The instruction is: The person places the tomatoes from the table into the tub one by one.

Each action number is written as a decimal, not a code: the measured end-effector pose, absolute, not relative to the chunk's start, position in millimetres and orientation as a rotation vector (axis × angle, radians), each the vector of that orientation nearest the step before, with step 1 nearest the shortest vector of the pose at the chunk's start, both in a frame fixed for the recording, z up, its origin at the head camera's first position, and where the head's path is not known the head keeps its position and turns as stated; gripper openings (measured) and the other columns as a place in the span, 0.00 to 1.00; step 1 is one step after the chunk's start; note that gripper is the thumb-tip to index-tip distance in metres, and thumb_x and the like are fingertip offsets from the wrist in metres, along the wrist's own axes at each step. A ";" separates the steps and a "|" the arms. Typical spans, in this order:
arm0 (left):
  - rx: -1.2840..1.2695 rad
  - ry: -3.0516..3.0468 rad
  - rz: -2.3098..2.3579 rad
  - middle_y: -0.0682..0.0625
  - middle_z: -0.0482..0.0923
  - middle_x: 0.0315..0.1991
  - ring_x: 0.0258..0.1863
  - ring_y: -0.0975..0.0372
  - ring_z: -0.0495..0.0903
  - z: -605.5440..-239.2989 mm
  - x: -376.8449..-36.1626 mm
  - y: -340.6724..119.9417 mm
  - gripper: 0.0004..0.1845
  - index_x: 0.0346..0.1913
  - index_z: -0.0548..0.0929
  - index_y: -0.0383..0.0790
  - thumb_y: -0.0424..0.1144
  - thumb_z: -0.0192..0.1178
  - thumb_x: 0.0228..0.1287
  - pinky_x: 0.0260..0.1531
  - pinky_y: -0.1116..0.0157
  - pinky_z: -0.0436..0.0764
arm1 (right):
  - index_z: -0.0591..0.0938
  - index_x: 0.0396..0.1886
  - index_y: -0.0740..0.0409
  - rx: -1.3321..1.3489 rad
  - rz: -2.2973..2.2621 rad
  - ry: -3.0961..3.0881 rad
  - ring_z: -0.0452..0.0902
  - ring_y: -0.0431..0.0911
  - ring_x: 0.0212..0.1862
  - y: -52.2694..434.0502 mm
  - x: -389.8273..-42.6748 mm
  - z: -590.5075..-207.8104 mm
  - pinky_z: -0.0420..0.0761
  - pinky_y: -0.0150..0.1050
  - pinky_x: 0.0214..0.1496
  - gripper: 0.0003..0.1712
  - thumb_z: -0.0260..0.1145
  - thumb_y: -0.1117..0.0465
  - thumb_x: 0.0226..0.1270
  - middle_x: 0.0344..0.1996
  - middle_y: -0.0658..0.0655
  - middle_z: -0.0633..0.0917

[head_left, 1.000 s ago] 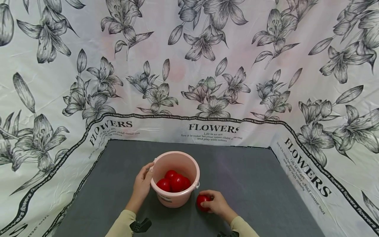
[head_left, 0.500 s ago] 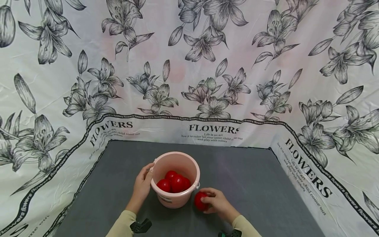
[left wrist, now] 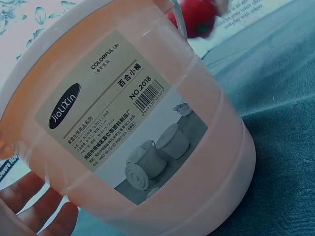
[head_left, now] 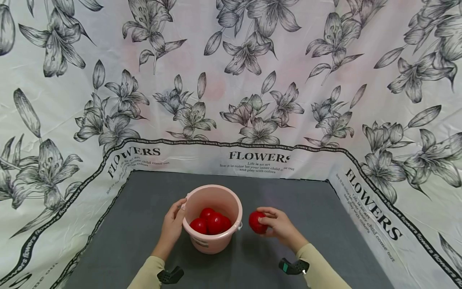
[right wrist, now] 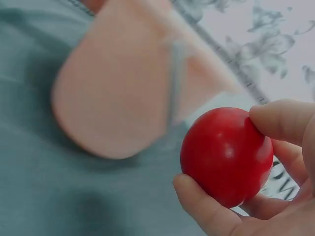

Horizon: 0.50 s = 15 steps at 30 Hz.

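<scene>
A pink plastic bucket (head_left: 213,245) stands upright on the dark table, with several red tomatoes (head_left: 215,223) lying in it. My left hand (head_left: 171,226) grips its left rim; curled fingers (left wrist: 61,216) show low beside the labelled wall in the left wrist view. To the right of the bucket, my right hand (head_left: 283,226) pinches another smooth red tomato (right wrist: 226,156) between thumb and fingers. That tomato is held up above the table, close to the bucket's right side. In the left wrist view the same tomato (left wrist: 197,17) appears beyond the bucket, with a small green spot.
A grey-black cloth covers the table (head_left: 306,204). White fabric with printed lilies (head_left: 260,104) hangs around the back and both sides. The bucket's thin white handle (right wrist: 174,88) hangs on its right side.
My right hand has raised the tomato off the table beside the bucket, after shifting it slightly left, and moved it rightward and away from me. The left hand and bucket stay put.
</scene>
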<state>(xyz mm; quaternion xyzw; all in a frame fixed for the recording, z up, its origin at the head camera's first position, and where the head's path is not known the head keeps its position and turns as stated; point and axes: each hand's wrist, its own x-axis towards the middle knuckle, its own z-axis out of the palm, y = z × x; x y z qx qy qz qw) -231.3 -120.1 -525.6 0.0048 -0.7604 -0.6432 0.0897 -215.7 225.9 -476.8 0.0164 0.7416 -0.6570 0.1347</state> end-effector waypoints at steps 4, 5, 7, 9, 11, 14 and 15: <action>0.014 -2.277 -1.907 0.36 0.75 0.68 0.62 0.47 0.79 -524.3 -229.6 -120.6 0.21 0.71 0.72 0.40 0.39 0.49 0.81 0.54 0.61 0.84 | 0.70 0.70 0.68 0.040 -1.926 2.156 0.76 0.59 0.60 227.0 -226.0 -444.5 0.85 0.58 0.52 0.29 0.62 0.64 0.73 0.69 0.73 0.71; 0.013 -2.278 -1.908 0.36 0.75 0.68 0.62 0.46 0.79 -524.0 -229.3 -120.6 0.21 0.71 0.72 0.40 0.39 0.48 0.81 0.55 0.59 0.84 | 0.69 0.71 0.68 0.033 -1.927 2.155 0.75 0.59 0.61 226.6 -228.9 -437.4 0.85 0.58 0.53 0.29 0.61 0.64 0.73 0.69 0.73 0.70; 0.012 -2.279 -1.909 0.36 0.75 0.68 0.62 0.46 0.79 -523.1 -228.5 -120.7 0.21 0.71 0.72 0.40 0.40 0.48 0.81 0.55 0.58 0.84 | 0.69 0.71 0.68 0.016 -1.932 2.150 0.73 0.60 0.63 224.0 -234.3 -424.5 0.84 0.59 0.55 0.29 0.60 0.65 0.74 0.71 0.73 0.68; 0.012 -2.272 -1.912 0.35 0.75 0.68 0.62 0.46 0.79 -522.9 -228.5 -120.8 0.21 0.71 0.72 0.40 0.40 0.49 0.81 0.54 0.58 0.85 | 0.69 0.72 0.66 -0.010 -1.931 2.150 0.73 0.61 0.64 219.1 -239.4 -413.9 0.84 0.59 0.56 0.29 0.60 0.65 0.74 0.72 0.73 0.68; 0.020 -2.272 -1.904 0.36 0.75 0.68 0.61 0.46 0.79 -522.9 -228.6 -121.0 0.21 0.71 0.72 0.40 0.40 0.48 0.81 0.53 0.60 0.85 | 0.69 0.72 0.66 -0.032 -1.933 2.146 0.73 0.61 0.64 211.4 -243.6 -404.9 0.84 0.59 0.56 0.29 0.60 0.65 0.74 0.72 0.72 0.68; 0.028 -2.272 -1.898 0.36 0.76 0.67 0.61 0.46 0.79 -523.9 -229.5 -120.2 0.21 0.70 0.73 0.41 0.41 0.49 0.81 0.53 0.61 0.85 | 0.70 0.72 0.64 -0.072 -1.932 2.136 0.73 0.61 0.64 196.5 -248.3 -395.7 0.85 0.57 0.55 0.28 0.60 0.65 0.75 0.71 0.71 0.70; 0.032 -2.276 -1.895 0.37 0.76 0.67 0.60 0.46 0.79 -524.3 -229.7 -119.9 0.21 0.70 0.73 0.41 0.41 0.49 0.81 0.53 0.60 0.85 | 0.71 0.72 0.63 -0.088 -1.929 2.128 0.73 0.61 0.64 191.1 -249.5 -393.6 0.85 0.57 0.55 0.28 0.60 0.65 0.75 0.71 0.71 0.70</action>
